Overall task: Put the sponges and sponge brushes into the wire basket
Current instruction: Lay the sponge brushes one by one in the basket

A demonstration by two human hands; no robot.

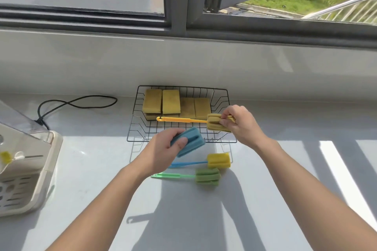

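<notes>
A black wire basket (134, 124) stands on the white counter against the back wall, with several yellow sponges (171, 101) lying in its rear half. My right hand (241, 123) grips the sponge head of a yellow-handled sponge brush (183, 120), held over the basket's front half with the handle pointing left. My left hand (163, 151) holds a blue sponge head (192, 141) just in front of the basket's front rim. On the counter below lie a blue-handled brush with a yellow sponge head (218, 161) and a green sponge brush (207, 177).
A beige plastic drying rack (26, 169) with a clear lid stands at the left edge. A black cable (77, 104) loops on the counter left of the basket. Window frames run along the back.
</notes>
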